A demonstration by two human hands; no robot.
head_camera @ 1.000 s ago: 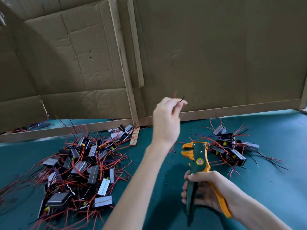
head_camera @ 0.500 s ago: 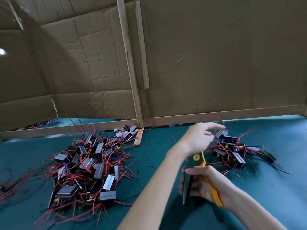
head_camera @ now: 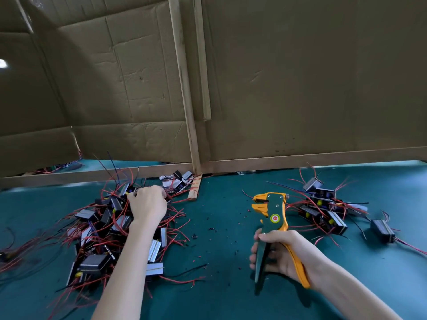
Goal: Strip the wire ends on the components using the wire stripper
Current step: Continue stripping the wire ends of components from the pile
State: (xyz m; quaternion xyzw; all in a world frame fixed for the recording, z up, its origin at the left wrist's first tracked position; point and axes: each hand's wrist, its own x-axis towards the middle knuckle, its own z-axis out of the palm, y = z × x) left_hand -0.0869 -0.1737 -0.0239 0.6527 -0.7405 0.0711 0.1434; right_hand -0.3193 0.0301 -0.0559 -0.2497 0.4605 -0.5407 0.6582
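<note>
teal table, red wires, green-and-orange wire stripper, brown cardboard

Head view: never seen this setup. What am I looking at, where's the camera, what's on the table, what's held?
No machine here: a person's two bare hands, filmed by a camera worn on the head, looking forward and down. The right hand grips a green-and-orange wire stripper, nothing in its jaws. The left hand is in the big pile of components with red and black wires; its fingers curl out of sight, so a grip cannot be confirmed. A smaller pile lies right, on the green table, with cardboard behind.
</note>
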